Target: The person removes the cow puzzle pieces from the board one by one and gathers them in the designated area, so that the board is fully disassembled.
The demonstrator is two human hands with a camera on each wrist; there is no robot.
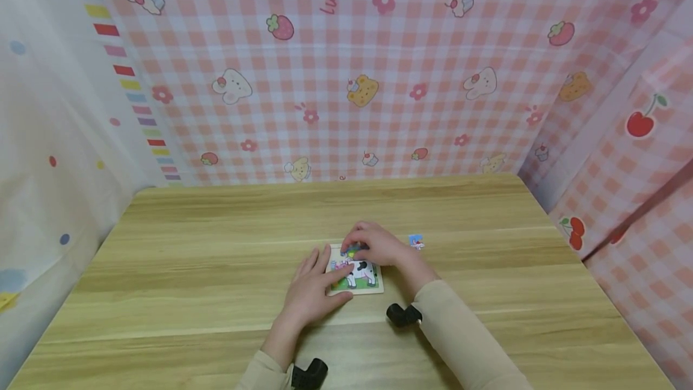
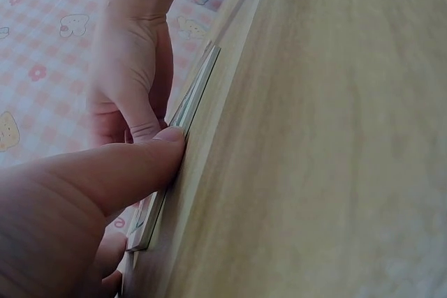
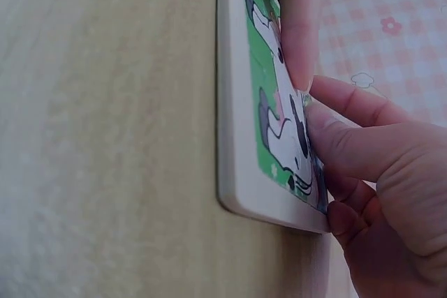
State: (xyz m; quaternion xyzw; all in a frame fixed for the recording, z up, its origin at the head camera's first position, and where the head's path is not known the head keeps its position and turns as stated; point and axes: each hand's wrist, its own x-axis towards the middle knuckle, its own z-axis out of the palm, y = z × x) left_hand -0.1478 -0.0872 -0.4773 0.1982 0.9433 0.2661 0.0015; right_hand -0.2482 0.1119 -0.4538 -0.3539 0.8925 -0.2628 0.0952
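Observation:
A square wooden jigsaw puzzle (image 1: 354, 292) with a black-and-white cow on green grass lies flat on the table. My left hand (image 1: 311, 290) rests at its left side with the fingers spread. The index finger lies across the picture, and the thumb is against the near edge. Over the far part of the board, my right hand (image 1: 379, 244) pinches a small bluish puzzle piece, mostly hidden by the fingers. In the right wrist view, the thumb and index finger of the right hand (image 3: 391, 165) meet beside the left index fingertip at the cow's body.
A loose puzzle piece (image 1: 415, 241), blue with a red and white figure, lies on the table right of the right hand. The wood-grain table (image 1: 189, 294) backs onto a pink checked cloth (image 1: 325, 77). Black wrist-worn devices (image 1: 310, 374) sit at both cuffs.

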